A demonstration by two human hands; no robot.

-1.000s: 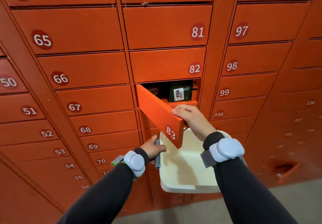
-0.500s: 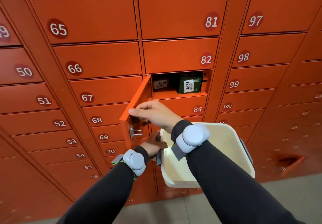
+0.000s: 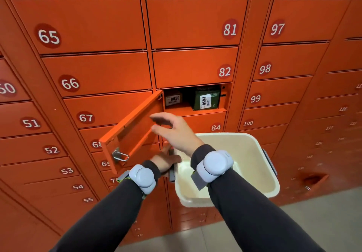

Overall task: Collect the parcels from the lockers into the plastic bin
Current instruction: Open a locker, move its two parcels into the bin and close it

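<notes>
The orange metal locker door (image 3: 135, 130) stands swung out to the left, baring an open compartment between lockers 82 and 84. Inside sit two parcels — a dark green box with a white 0584 label (image 3: 205, 98) on the right and a darker parcel labelled 9050 (image 3: 173, 99) on the left. The right hand (image 3: 172, 130) hovers just below the opening, fingers loosely spread, holding nothing. The left hand (image 3: 165, 160) grips the grey handle of the cream plastic bin (image 3: 260, 173) — held under the compartment.
</notes>
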